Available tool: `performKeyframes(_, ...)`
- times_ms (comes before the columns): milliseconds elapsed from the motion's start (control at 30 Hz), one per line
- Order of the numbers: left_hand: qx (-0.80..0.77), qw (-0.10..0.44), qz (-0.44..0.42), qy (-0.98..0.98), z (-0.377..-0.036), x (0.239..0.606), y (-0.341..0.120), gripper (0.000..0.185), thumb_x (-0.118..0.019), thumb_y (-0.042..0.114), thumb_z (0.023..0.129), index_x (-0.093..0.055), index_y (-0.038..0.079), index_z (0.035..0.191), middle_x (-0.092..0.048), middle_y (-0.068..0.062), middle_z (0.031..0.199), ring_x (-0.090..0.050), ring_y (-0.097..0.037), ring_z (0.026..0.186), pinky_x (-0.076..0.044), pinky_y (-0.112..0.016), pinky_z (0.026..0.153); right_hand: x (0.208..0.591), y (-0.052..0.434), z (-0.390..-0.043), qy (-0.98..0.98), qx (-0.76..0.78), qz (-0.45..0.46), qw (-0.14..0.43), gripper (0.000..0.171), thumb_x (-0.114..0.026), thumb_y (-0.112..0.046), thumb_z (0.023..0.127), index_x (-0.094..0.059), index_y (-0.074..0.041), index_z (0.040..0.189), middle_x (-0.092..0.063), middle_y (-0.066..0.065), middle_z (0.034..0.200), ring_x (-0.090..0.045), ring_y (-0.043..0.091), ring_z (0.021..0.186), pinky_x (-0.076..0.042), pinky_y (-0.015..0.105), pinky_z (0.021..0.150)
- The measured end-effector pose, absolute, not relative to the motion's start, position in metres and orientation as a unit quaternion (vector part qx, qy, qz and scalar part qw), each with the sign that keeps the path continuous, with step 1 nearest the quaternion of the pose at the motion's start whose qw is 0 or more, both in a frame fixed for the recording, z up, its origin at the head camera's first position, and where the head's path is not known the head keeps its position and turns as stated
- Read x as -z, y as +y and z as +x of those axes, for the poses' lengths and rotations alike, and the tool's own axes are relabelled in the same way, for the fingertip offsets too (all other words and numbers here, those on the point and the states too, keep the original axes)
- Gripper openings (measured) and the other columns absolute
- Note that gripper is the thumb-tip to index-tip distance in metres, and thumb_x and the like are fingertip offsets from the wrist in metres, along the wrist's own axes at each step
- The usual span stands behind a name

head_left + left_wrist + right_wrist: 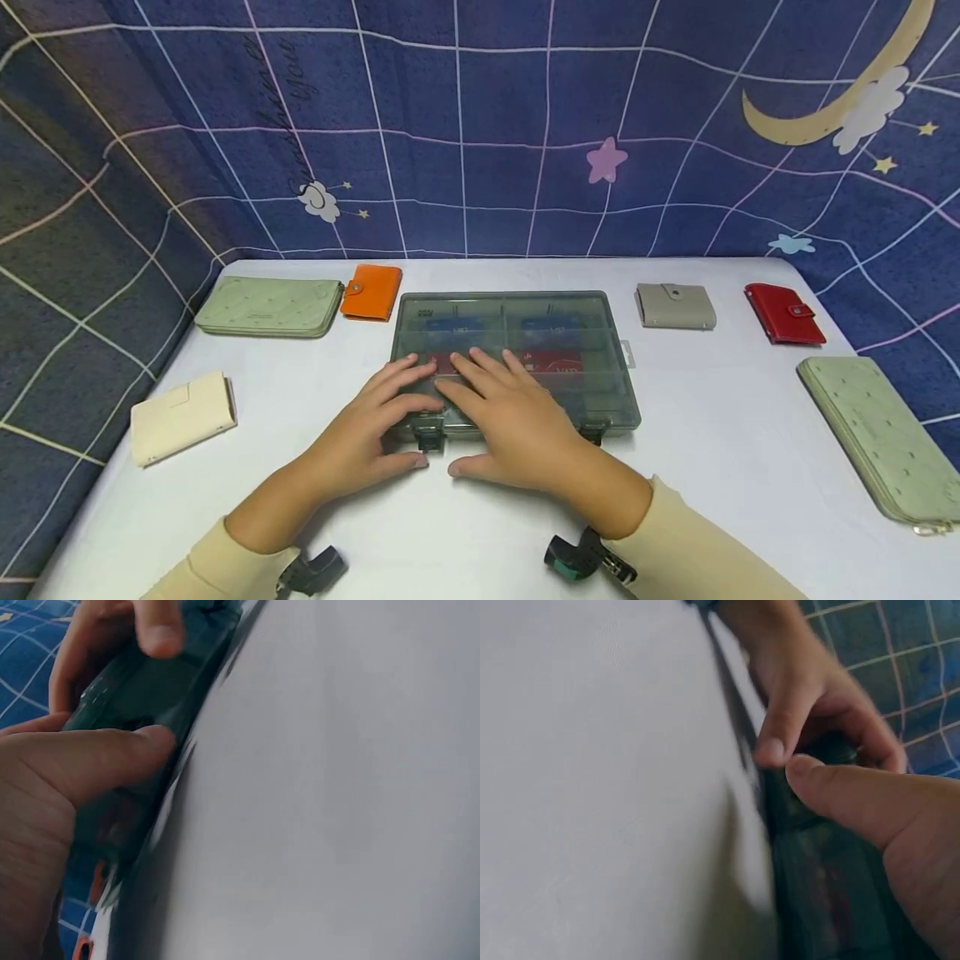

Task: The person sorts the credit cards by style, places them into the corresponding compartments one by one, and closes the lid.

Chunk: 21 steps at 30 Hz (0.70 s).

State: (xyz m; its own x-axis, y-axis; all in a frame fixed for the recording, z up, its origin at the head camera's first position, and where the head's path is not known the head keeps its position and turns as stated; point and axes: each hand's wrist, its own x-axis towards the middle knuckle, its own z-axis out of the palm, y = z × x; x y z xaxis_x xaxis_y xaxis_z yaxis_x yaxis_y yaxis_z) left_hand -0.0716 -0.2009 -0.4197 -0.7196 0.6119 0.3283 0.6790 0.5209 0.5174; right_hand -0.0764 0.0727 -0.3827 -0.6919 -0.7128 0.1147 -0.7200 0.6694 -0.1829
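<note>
A translucent grey-green plastic storage case lies flat with its lid down at the middle of the white table. Through the lid show blue cards and red cards. My left hand rests its spread fingers on the lid's front left part, its thumb low by the left latch. Over the front middle lies my right hand, fingers extended on the lid and thumb near that same latch. The right latch is partly covered by my right wrist. Both thumbs show at the case's front side in the left wrist view.
Left of the case lie a long green wallet, an orange card holder and a cream wallet. To its right are a grey card holder, a red one and another green wallet. Blue grid-patterned cloth stands behind.
</note>
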Motion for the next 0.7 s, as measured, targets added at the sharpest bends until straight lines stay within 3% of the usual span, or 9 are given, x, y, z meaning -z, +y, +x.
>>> performKeyframes(133, 0.307, 0.054, -0.376, -0.873, -0.073, 0.418, -0.204, 0.072, -0.098, 0.018, 0.078, -0.065, 0.027, 0.141, -0.04, -0.002, 0.169, -0.025, -0.03, 0.161, -0.029, -0.055, 0.126, 0.387, 0.059, -0.079, -0.925, -0.066, 0.372, 0.023, 0.111, -0.078, -0.079, 0.08, -0.038, -0.023, 0.167, -0.026, 0.009, 0.176, -0.02, 0.034, 0.162, -0.013, 0.059, 0.13)
performKeyframes(400, 0.321, 0.059, -0.385, -0.863, -0.074, 0.421, -0.208, 0.072, -0.098, 0.02, 0.078, -0.067, 0.024, 0.143, -0.04, -0.004, 0.17, -0.027, -0.03, 0.16, -0.02, -0.038, 0.13, 0.39, 0.051, -0.077, -0.93, -0.03, 0.363, 0.043, 0.107, -0.071, -0.08, 0.085, -0.037, -0.023, 0.168, -0.029, 0.008, 0.174, -0.024, 0.033, 0.161, -0.018, 0.053, 0.13)
performKeyframes(700, 0.364, 0.039, -0.382, -0.848, -0.077, 0.419, -0.208, 0.062, -0.093, 0.024, 0.084, -0.069, 0.025, 0.142, -0.044, -0.003, 0.167, -0.028, -0.03, 0.16, -0.018, -0.039, 0.131, 0.386, 0.056, -0.078, -0.934, -0.103, 0.34, 0.029, 0.102, -0.071, -0.078, 0.086, -0.044, -0.018, 0.164, -0.036, 0.004, 0.171, -0.027, 0.028, 0.16, -0.016, 0.047, 0.131)
